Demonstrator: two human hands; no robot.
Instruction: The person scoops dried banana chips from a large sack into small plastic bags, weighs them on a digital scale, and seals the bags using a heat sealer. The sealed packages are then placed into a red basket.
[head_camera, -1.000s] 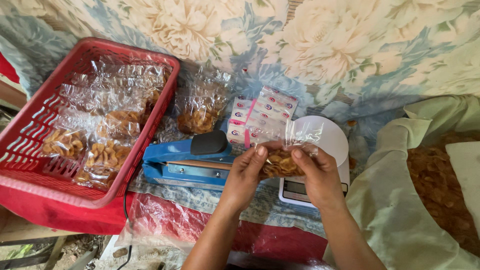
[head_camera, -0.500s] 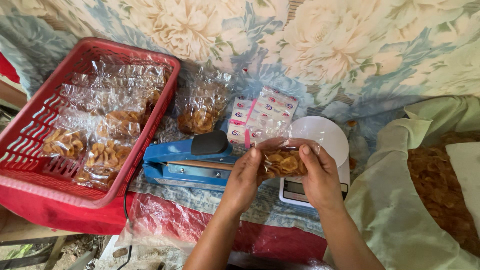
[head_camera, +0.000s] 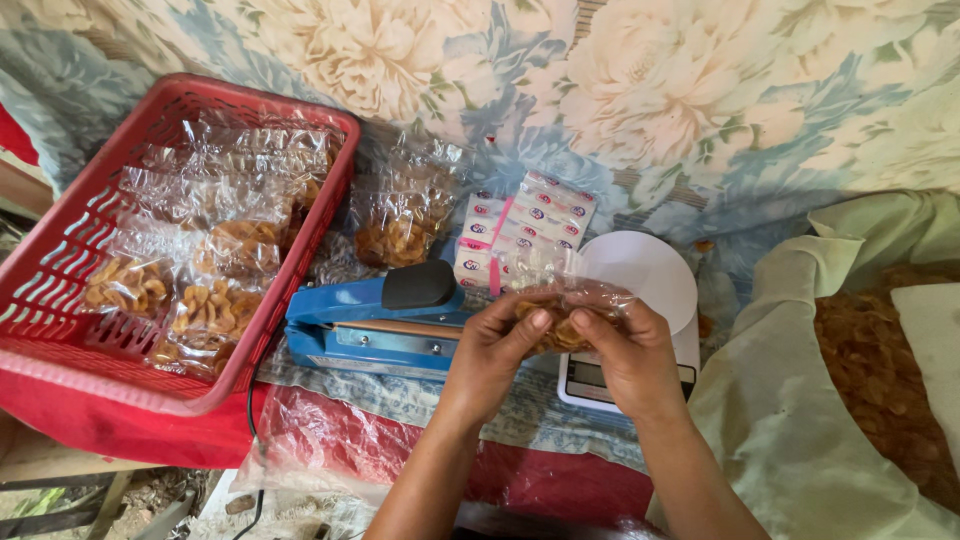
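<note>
Head view
Surface: a table under a floral cloth (head_camera: 520, 410) in blue and cream; the same print hung as a backdrop behind it. A red plastic sheet (head_camera: 400, 450) showed at the front edge.
Room: bare ground and a black cable (head_camera: 252, 440) were visible below the table edge at lower left.
Basket: 1 red plastic basket (head_camera: 60, 260) stood at left, holding several clear bags of brown chips (head_camera: 215, 300).
Sealer: 1 blue heat sealer (head_camera: 375, 325) with a black knob lay just right of the basket.
Loose bag: 1 filled clear bag (head_camera: 400, 220) lay behind the sealer, beside a stack of small white packets (head_camera: 525, 225).
Scale: 1 white scale (head_camera: 645, 280) with a round pan stood behind the hands, partly hidden.
Sack: 1 pale cloth sack (head_camera: 800, 400) at right lay open on a mass of brown chips (head_camera: 880, 370).
Held bag: 1 small clear plastic bag of chips (head_camera: 565, 310), wrinkled and glossy, was held above the scale's front edge, next to the sealer's right end.
Left hand (head_camera: 490, 350): fingers curled, thumb pinching the bag's left side.
Right hand (head_camera: 630, 355): fingers curled, thumb pressed on the bag's right side.
</note>
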